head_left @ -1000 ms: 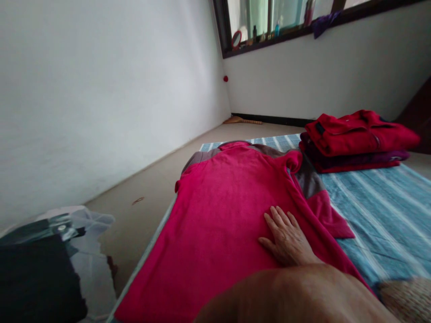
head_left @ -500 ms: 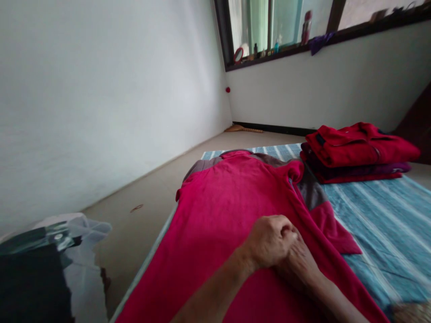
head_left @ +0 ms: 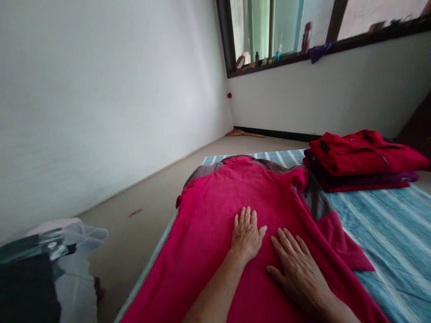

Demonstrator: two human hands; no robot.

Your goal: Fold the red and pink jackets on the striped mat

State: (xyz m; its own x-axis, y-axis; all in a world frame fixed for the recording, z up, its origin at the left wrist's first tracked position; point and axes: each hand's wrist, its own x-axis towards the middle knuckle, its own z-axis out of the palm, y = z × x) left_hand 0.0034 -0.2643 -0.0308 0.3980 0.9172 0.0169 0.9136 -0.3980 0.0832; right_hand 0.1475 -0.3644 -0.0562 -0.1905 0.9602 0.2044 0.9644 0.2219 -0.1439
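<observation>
A crimson jacket-like top [head_left: 215,211] with grey shoulder panels lies spread out, its collar end away from me. My left hand [head_left: 247,233] rests flat on the middle of it, fingers stretched out. To the right, my right hand [head_left: 298,267] also lies palm down on the cloth with its fingers apart. Neither hand grips anything. The right sleeve [head_left: 340,237], grey and crimson, is stretched out beside the body of the garment. On the far left the other sleeve is mostly hidden.
Under the garment is a blue striped sheet [head_left: 377,220]. Folded red and purple clothes [head_left: 363,154] are stacked at the right. A clear plastic bag [head_left: 79,264] with dark contents stands at the lower left. Small bottles and a round mirror [head_left: 240,63] line the windowsill.
My hands were together, closed over each other above the garment. Now they are apart and flat on it, the left one further forward and leftward. The view has tilted slightly upward.
</observation>
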